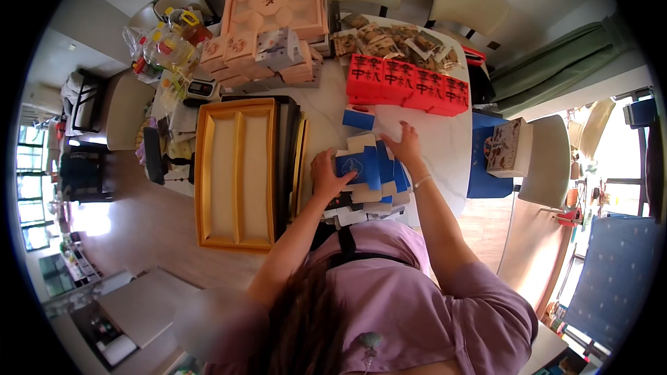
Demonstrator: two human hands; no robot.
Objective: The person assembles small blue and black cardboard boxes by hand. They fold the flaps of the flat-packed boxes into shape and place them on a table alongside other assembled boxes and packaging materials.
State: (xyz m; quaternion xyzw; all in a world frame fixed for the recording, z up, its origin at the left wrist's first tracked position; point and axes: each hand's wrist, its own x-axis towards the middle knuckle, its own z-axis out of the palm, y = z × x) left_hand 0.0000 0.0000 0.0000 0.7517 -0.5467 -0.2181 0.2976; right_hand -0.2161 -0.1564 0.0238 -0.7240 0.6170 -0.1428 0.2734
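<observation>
Person in a lilac shirt (410, 292) leans over a white table (438, 142), both forearms reaching forward from the lower edge.

Left hand (326, 175): fingers curled, clamped on the left edge of a blue carton (356, 165) that lies on top of a stack of flat blue-and-cream cartons (379, 191). Thumb side is hidden; the grip reads as closed on the carton.

Right hand (405, 147): palm down, fingers spread apart and flat, resting on the far right corner of the stack. It presses rather than grasps. Thin bracelet (422, 181) at the wrist.

The stack sits at the near table edge, directly in front of the person, fanned slightly.

Just left of the left hand: a long orange tray (236, 173) with three compartments, lying on dark flat sheets (292, 160).

Just beyond the stack: one small blue box (359, 118), apart from the hands.

Farther: a row of red boxes (406, 85) across the table. Behind it, a heap of brown packets (396, 40). Far left: pink boxes (274, 21), large one on top of smaller ones.

Right of the table: a printed box (506, 144) on a blue seat (483, 167).
</observation>
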